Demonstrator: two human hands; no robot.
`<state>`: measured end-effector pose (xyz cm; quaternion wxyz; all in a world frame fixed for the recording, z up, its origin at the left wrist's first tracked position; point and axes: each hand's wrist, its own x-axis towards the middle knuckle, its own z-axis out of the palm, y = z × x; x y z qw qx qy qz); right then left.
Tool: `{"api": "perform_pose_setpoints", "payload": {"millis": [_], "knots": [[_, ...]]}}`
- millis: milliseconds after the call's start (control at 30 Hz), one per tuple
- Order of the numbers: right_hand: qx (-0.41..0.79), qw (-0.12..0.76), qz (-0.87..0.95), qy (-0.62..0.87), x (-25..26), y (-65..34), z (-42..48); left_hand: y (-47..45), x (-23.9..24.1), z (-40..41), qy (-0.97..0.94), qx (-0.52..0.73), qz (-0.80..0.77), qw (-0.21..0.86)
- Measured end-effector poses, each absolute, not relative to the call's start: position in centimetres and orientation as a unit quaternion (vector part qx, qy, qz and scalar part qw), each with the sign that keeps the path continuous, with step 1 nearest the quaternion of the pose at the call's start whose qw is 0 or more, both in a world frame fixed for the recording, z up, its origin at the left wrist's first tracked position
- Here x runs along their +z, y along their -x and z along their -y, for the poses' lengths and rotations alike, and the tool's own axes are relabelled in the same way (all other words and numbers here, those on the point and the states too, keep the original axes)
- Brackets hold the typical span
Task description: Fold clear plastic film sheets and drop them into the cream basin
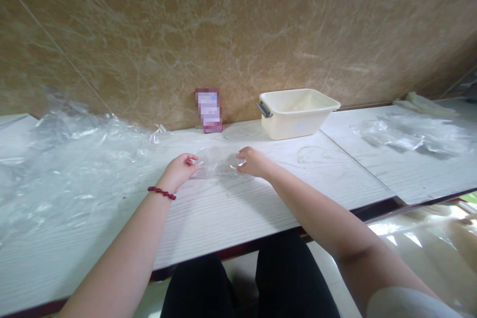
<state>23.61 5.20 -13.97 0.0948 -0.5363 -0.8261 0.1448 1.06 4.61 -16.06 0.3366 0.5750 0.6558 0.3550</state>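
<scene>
Across your white wood-grain table [208,228] we go: a clear plastic heap [85,159] sprawling at ten o'clock, a red-edged panel [210,109], face blurred, upright at twelve, nearer you thin clear film [216,164], contact unclear; cream bin [292,126], one o'clock; second plastic pile [417,134], two.

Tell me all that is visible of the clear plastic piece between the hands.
The clear plastic piece looks thin, glossy and colourless, with glints near its right end. Over the white wood-grain tabletop, it spans from the left hand to the right hand, each seemingly touching one end. Whether bag or sheet, I cannot tell.
</scene>
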Motion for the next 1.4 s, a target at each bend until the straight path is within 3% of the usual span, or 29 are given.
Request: {"api": "perform_pose_setpoints", "payload": {"millis": [233,533,867,1033,1200,1400], "knots": [[0.156,0.139,0.818,0.535,-15.0,-23.6,-5.8,-1.1,-16.3,-4.8,-0.573,0.346,-0.672,0.316],[0.173,0.229,0.822,0.492,-16.0,-23.6,-6.7,-2.1,-15.9,-5.0,-0.451,0.448,-0.664,0.394],[0.157,0.192,0.823,0.511,-16.1,-23.6,-6.7,-1.1,-16.6,-5.4,-0.613,0.317,-0.708,0.152],[0.105,0.228,0.827,0.504,-15.6,-23.4,-6.7,-1.8,-15.3,-5.1,-0.744,0.276,-0.608,-0.008],[0.056,0.268,0.843,0.463,-16.0,-21.9,-6.6,-4.9,-15.3,-4.5,-0.84,0.156,-0.518,-0.043],[0.061,0.18,0.87,0.455,-17.9,-20.0,-5.8,-6.2,-16.9,-4.5,-0.856,0.04,-0.516,-0.019]]}}
